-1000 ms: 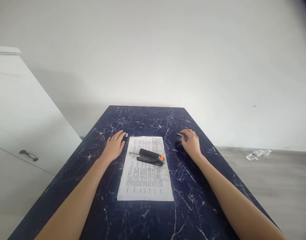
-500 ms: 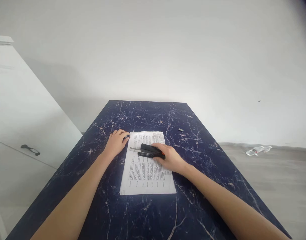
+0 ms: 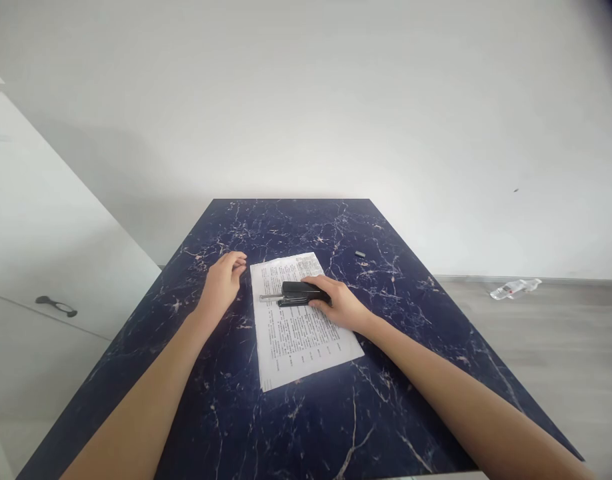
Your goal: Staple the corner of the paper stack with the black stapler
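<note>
My right hand (image 3: 340,303) is wrapped round the rear of a black stapler (image 3: 299,291). The stapler lies sideways over a printed paper sheet (image 3: 296,353), with a thin metal rail (image 3: 270,298) sticking out from its left end. My left hand (image 3: 225,279) is just off the sheet's upper left corner, apart from paper and stapler. Its fingers are curled together, and whatever may be between them is hidden. The sheet lies tilted on the table, dense with print, partly covered by the stapler and my right hand.
A small grey-green piece (image 3: 360,254) lies on the dark blue marbled table (image 3: 286,227), beyond the sheet to the right. A white cabinet (image 3: 46,220) with a dark handle (image 3: 57,306) stands at left. Clear plastic packaging (image 3: 516,289) lies on the floor at right.
The paper has turned, its near edge swinging to the right. My left hand has pulled back slightly left, away from the paper's corner. The stapler's upper arm has come closer to its base.
</note>
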Demonstrator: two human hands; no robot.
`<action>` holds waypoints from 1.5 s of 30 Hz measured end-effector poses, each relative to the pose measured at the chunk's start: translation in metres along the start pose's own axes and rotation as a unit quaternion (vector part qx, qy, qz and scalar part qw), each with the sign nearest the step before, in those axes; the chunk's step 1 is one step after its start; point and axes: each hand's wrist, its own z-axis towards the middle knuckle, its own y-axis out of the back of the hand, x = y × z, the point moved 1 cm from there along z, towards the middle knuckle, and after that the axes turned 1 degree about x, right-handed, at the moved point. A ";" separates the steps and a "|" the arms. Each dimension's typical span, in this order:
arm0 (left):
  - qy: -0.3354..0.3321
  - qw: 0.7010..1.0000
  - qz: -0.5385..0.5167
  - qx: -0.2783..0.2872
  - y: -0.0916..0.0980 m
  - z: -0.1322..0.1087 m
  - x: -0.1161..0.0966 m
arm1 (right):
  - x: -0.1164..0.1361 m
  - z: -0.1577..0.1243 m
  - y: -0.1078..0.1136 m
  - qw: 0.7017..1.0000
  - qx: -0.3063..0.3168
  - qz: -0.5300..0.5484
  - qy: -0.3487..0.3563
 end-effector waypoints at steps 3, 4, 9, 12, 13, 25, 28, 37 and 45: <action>-0.080 0.990 -0.083 0.081 -0.002 -0.006 -0.028 | 0.000 0.001 0.001 1.000 -0.005 -0.004 -0.002; -0.098 0.985 -0.098 0.106 -0.004 -0.009 -0.035 | 0.000 0.001 0.001 1.000 -0.006 -0.005 -0.001; -0.121 0.969 -0.122 0.175 -0.008 -0.014 -0.042 | -0.002 0.001 0.000 1.000 -0.016 -0.005 0.002; -0.117 0.966 -0.128 0.190 -0.007 -0.013 -0.037 | -0.003 0.001 -0.001 1.000 -0.015 -0.004 0.004; -0.117 0.965 -0.131 0.193 -0.006 -0.013 -0.036 | -0.004 0.001 -0.001 1.000 -0.013 -0.003 0.005; -0.086 0.960 -0.161 0.215 -0.011 -0.010 -0.035 | -0.004 0.000 -0.001 1.000 -0.008 -0.006 0.000; -0.061 0.963 -0.161 0.206 -0.011 -0.009 -0.033 | -0.005 0.000 -0.001 1.000 -0.004 -0.006 0.001; 0.014 0.966 -0.224 0.129 -0.007 -0.006 -0.027 | -0.005 0.001 -0.001 1.000 0.006 -0.001 -0.005; 0.068 0.941 -0.328 0.050 -0.014 -0.009 -0.021 | -0.002 0.002 0.000 1.000 0.010 0.001 -0.014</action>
